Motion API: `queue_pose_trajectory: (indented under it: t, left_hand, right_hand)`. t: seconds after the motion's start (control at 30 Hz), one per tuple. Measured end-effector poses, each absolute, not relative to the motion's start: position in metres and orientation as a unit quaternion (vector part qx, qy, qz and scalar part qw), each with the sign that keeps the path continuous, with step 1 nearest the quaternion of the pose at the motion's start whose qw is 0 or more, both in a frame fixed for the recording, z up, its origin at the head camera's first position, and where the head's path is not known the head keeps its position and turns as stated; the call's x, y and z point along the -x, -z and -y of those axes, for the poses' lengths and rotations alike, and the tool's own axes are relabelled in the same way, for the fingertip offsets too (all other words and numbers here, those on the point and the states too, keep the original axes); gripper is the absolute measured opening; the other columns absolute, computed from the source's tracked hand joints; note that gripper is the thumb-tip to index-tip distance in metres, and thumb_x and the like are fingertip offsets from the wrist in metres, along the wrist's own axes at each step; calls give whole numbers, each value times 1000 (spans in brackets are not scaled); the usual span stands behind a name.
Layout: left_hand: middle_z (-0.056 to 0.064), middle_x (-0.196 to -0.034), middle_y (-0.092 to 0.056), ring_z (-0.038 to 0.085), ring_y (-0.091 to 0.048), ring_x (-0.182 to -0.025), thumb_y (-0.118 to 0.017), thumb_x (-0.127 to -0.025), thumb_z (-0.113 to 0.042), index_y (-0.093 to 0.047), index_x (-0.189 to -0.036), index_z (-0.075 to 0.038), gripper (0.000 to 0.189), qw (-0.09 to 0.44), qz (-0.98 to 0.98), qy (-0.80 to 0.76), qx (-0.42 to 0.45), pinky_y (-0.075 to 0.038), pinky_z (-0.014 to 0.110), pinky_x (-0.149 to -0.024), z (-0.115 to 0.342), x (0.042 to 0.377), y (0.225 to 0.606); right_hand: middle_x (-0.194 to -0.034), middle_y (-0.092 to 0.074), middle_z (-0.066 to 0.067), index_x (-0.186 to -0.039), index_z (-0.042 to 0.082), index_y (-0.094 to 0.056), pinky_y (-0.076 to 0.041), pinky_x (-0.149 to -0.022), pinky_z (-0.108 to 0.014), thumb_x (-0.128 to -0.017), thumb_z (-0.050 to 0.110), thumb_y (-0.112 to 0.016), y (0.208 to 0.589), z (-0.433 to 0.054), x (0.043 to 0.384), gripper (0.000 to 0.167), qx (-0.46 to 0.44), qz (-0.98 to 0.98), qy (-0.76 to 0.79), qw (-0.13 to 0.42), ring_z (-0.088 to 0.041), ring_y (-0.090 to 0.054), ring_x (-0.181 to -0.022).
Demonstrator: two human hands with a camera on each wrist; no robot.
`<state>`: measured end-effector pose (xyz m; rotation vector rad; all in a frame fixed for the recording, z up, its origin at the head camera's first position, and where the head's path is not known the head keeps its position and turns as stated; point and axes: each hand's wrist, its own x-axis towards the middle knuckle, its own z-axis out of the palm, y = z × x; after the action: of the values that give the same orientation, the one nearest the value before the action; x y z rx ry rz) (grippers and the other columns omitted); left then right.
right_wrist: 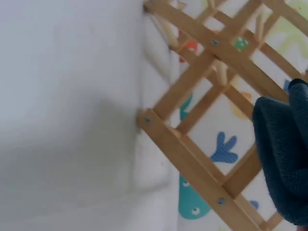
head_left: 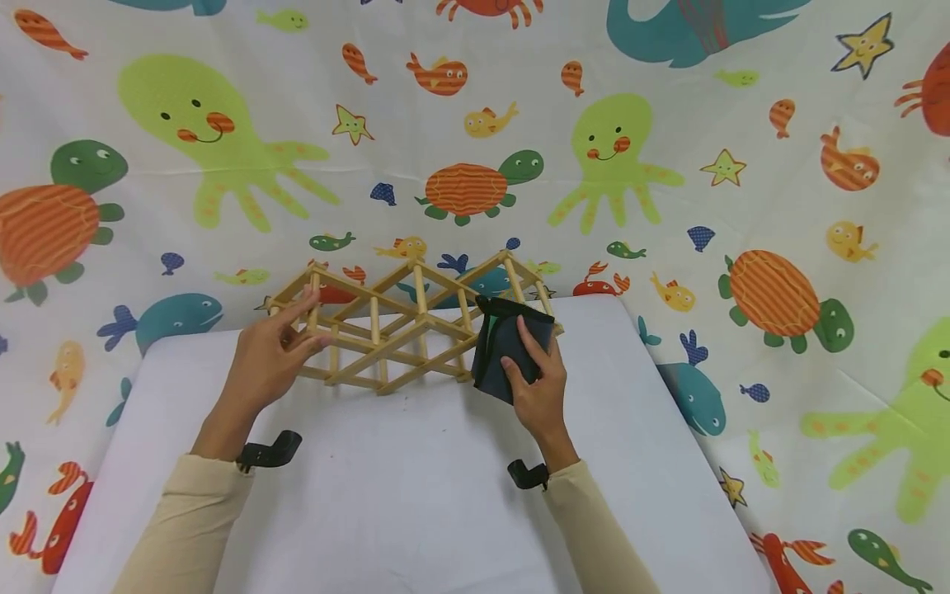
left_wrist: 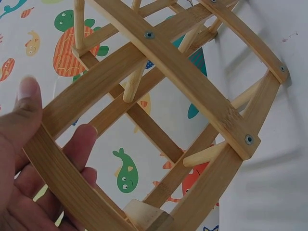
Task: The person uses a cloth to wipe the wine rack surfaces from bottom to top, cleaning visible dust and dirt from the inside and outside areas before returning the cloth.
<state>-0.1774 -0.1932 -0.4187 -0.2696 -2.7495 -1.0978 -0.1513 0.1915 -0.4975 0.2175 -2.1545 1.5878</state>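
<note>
Near the far edge (head_left: 594, 302), left grip (head_left: 270, 353) pinches the wooden rack (head_left: 421, 318), right grip (head_left: 543, 394) clamps dark cloth (head_left: 490, 363), white tabletop (head_left: 416, 478) spreading nearer.

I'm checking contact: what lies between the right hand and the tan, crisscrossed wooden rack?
In the head view, a folded dark blue cloth lies between the right hand and the rack.

dark blue cloth (head_left: 503, 340), tan rack (head_left: 421, 318)

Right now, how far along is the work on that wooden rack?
Done: the rack stands spread out on the table. In hand: the left hand grips one end; the right hand holds a cloth near the other. Left: maybe wiping with that cloth; I can't tell how much is clean.
</note>
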Motion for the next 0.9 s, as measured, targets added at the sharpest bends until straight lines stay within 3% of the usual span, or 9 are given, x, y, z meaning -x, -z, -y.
queue_pose_trajectory:
  t: [0.1,0.3,0.4,0.53,0.63,0.77,0.9]
  left_hand:
    - [12,-162,-52,25,-59,-78,-79,-97,-30,-46,-161,-20,73,85,921,368,92,-48,24,-55,193,177,419]
    - [12,-163,-51,23,-57,-78,-79,-97,-30,-46,-161,-18,72,88,921,366,99,-48,24,-55,191,177,419]
    - [14,-161,-53,22,-56,-77,-78,-97,-29,-45,-161,-18,73,85,922,365,99,-46,24,-54,192,176,418]
    - [17,-160,-53,23,-56,-79,-79,-97,-26,-44,-162,-17,73,80,923,364,97,-45,25,-54,193,175,418]
    - [15,-163,-49,25,-56,-80,-78,-98,-26,-44,-162,-17,73,79,923,362,100,-46,25,-54,191,176,417]
    - [13,-166,-46,26,-57,-82,-77,-99,-28,-42,-163,-20,74,71,924,363,101,-45,24,-55,189,176,416]
    - [13,-166,-45,26,-57,-83,-76,-99,-27,-42,-163,-20,73,64,924,364,96,-46,24,-55,190,174,415]
  right_hand:
    - [-149,-53,-15,-156,24,-55,-53,-96,-17,-95,1,-78,504,-188,145,69,-78,782,-576,225,-25,-55,-129]
    - [-149,-51,-15,-160,27,-49,-55,-93,-18,-98,3,-74,504,-190,144,71,-35,741,-603,293,-27,-57,-123]
    - [-150,-52,-14,-159,27,-50,-56,-96,-19,-98,3,-75,512,-187,145,71,-32,749,-609,260,-25,-57,-128]
    - [-137,-59,-12,-154,31,-56,-50,-94,-21,-93,4,-81,524,-181,140,72,-42,789,-579,199,-18,-56,-118]
    - [-136,-60,-12,-155,29,-56,-49,-93,-22,-93,3,-81,524,-178,136,72,-40,785,-577,224,-19,-56,-115]
    - [-149,-52,-15,-159,27,-50,-55,-97,-21,-98,5,-75,514,-180,141,70,-26,740,-605,293,-27,-57,-127]
    - [-150,-53,-10,-157,35,-51,-54,-98,-21,-98,10,-77,515,-182,146,69,-30,761,-601,244,-25,-57,-130]
